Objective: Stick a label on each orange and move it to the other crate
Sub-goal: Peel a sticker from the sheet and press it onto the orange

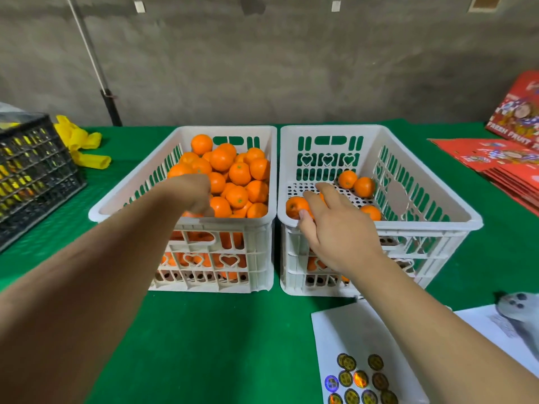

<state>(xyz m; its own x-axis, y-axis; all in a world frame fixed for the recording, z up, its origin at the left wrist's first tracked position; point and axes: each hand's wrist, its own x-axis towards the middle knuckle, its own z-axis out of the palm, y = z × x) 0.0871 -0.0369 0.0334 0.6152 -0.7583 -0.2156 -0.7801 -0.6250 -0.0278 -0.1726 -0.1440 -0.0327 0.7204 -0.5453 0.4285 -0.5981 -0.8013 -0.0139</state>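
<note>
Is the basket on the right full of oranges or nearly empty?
Nearly empty. The right crate shows its bare holed floor, with only a few oranges lying on it.

Left arm: my bare forearm stretched forward, wrist bent down.
Left hand [194,193]: blurred, fingers curled downward; grip unclear.
Right arm: extended forward.
Right hand [329,225]: palm down, fingers loosely spread.
</note>
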